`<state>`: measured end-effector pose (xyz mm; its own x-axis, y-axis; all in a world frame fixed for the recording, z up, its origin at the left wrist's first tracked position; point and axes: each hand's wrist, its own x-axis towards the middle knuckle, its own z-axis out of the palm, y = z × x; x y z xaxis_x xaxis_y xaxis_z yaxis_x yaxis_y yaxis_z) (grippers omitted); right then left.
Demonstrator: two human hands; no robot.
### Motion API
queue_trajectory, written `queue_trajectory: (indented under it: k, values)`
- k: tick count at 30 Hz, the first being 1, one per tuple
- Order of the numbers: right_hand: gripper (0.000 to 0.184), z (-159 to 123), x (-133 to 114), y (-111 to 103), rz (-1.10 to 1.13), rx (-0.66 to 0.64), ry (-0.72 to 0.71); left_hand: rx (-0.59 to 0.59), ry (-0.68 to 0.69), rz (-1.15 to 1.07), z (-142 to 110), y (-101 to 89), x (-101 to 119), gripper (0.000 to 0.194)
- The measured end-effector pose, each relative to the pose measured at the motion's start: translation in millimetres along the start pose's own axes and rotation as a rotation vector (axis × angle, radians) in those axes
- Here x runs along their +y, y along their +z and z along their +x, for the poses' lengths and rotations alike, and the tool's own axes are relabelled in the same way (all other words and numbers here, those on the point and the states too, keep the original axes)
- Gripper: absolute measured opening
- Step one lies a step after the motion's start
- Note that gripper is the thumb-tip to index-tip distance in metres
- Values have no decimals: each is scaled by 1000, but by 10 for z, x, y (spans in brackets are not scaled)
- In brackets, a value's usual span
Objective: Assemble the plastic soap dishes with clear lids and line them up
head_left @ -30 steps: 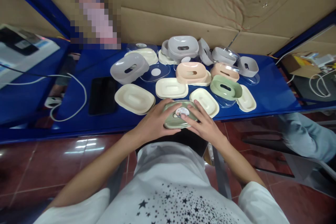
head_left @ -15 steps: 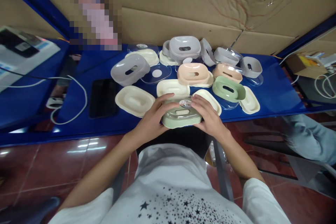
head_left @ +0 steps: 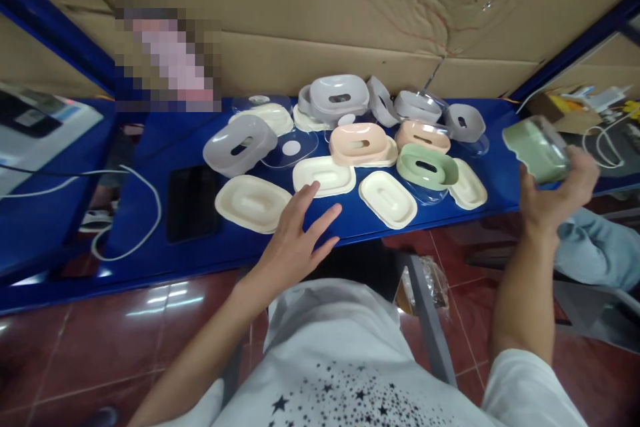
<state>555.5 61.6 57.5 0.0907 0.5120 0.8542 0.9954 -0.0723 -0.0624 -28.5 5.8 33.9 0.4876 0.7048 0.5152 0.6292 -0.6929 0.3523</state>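
At the right end of the table, my right hand [head_left: 555, 193] grips a green soap box [head_left: 533, 147] with a clear lid, tilted and raised. My left hand [head_left: 300, 237] has its fingers spread, holding nothing, over the table's front edge. Near it are a cream tray [head_left: 254, 203], a second cream tray [head_left: 325, 177] and a third cream tray [head_left: 388, 200]. Behind these lie a peach dish [head_left: 357, 142] with a slot and a green dish [head_left: 427, 168] on a clear lid. Several grey dishes [head_left: 340, 97] and clear lids [head_left: 290, 149] sit farther back.
A black flat device [head_left: 193, 203] lies at the left of the blue table [head_left: 145, 213], beside a white cable [head_left: 157, 213]. Cardboard [head_left: 300, 53] lines the back. At right are a cardboard box [head_left: 560, 113] and another person's leg in jeans [head_left: 597, 247].
My right hand has carried the lidded green soap box from in front of me to the far right. My left hand has let go of it and its fingers have spread.
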Motion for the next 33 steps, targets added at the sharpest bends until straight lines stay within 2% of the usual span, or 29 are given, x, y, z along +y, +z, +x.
queue_trajectory:
  k: [2, 4, 6, 8, 12, 14, 16, 17, 19, 21, 23, 27, 29, 31, 33]
  values:
    - [62, -92, 335, 178, -31, -134, 151, -8, -24, 63, -91, -22, -9, 82]
    - [48, -180, 455, 310, -23, -204, 231, 10, -66, 136, -200, -36, -24, 76]
    - [33, -234, 458, 395, 3, -248, 236, 28, -108, 202, -312, -44, -41, 73]
    - [26, -248, 434, 438, 38, -301, 202, 27, -136, 230, -407, -50, -53, 72]
    - [42, -208, 301, 352, 50, -425, 148, 1, -141, 223, -503, -44, -36, 66]
    - [53, -199, 48, 205, 35, -388, 99, 4, -129, 216, -505, -17, 1, 61]
    - [56, -224, -386, 17, 90, -328, -26, 22, -124, 204, -485, 30, 60, 57]
    - [51, -249, -651, -74, 162, -323, -122, 33, -120, 195, -470, 60, 100, 56]
    - [45, -304, -1193, -213, 267, -480, -289, 41, -96, 171, -438, 122, 197, 52]
    - [34, -339, -1632, -273, 304, -537, -361, 27, -49, 151, -413, 172, 301, 48]
    - [23, -343, -1911, -287, 333, -494, -354, 9, -10, 129, -406, 198, 389, 44]
    - [20, -387, -2273, -392, 434, -371, -288, 28, -1, 72, -429, 201, 451, 47]
    - [24, -499, -2531, -511, 554, -420, -355, 87, -5, 41, -442, 199, 433, 54]
    - [33, -660, -2835, -627, 693, -512, -492, 157, -16, 38, -448, 199, 397, 60]
    - [39, -815, -3093, -698, 791, -586, -616, 180, -32, 78, -454, 192, 347, 55]
